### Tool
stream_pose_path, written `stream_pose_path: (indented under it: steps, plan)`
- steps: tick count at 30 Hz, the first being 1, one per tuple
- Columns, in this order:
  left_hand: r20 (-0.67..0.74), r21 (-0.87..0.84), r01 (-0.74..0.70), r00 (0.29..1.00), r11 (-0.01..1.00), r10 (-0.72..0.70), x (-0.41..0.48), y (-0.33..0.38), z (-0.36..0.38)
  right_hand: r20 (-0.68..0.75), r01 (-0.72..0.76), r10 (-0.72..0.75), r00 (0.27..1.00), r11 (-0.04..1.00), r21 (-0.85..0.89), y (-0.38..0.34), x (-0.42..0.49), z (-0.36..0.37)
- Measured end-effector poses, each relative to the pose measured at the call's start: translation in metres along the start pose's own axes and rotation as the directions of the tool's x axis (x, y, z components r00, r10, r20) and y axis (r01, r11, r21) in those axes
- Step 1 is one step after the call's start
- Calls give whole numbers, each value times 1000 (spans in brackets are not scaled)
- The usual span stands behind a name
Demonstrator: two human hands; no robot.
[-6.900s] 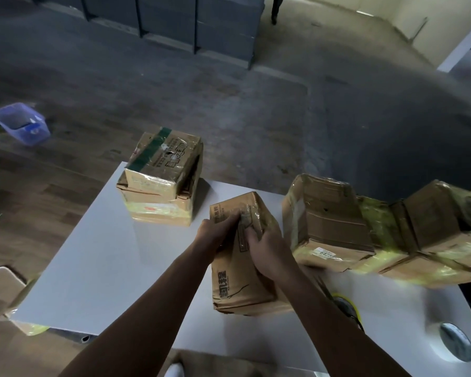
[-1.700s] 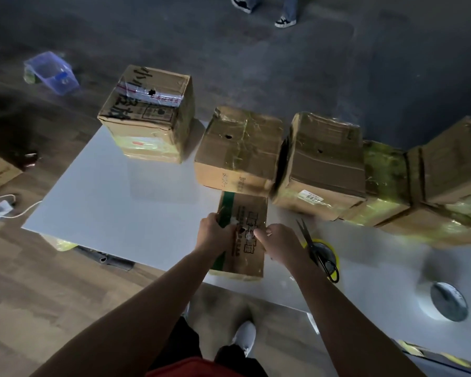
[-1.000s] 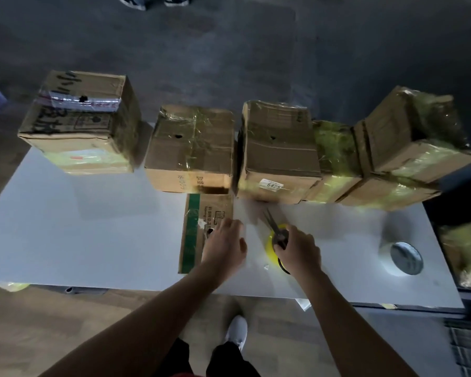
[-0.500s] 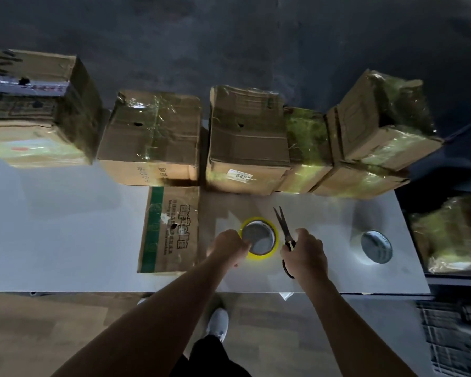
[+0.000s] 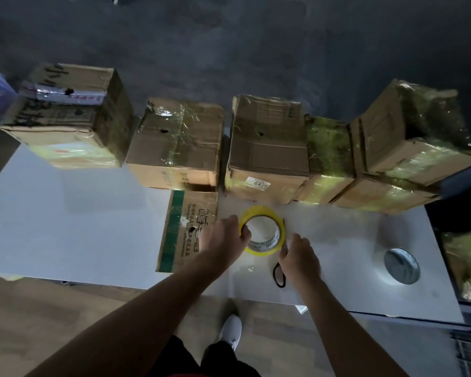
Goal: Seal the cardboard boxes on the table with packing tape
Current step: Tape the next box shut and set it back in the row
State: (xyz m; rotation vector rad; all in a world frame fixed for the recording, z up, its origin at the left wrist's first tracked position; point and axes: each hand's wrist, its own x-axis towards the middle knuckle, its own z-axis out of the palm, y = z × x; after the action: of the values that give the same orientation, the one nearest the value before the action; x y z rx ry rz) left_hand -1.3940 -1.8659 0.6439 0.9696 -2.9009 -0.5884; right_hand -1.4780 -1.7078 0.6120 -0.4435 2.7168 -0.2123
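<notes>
Packing tape (image 5: pixel 261 244), a yellow roll, stood tilted up on the white table (image 5: pixel 79 227) near its front edge. The left hand (image 5: pixel 223 238) gripped its left rim, fingers hooked inside the core. Just right of it, the right hand (image 5: pixel 299 257) held black-handled scissors (image 5: pixel 274 273). A flattened green-striped box (image 5: pixel 188 229) lay beside the left hand. Farther back, taped cardboard boxes (image 5: pixel 267 148) lined the table's far edge.

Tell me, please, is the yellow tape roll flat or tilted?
Tilted: the yellow tape roll shows its inner wall; the left hand grips its rim.

Yellow tape roll (image 5: pixel 257 212) tilted beside flat box (image 5: pixel 186 221); taped boxes (image 5: pixel 267 142) behind.
</notes>
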Motion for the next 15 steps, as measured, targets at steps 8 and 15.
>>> stream_pose_path:
  steps: [8,15]
  plan:
    - [-77,-38,-51,996,998,48,3,-25,-30,366,-235,-363,857,356,904,-29,-11,-37]
    - [-22,-217,-43,999,975,39,2,-53,-53,150,52,-274,950,612,789,-68,-18,-37]
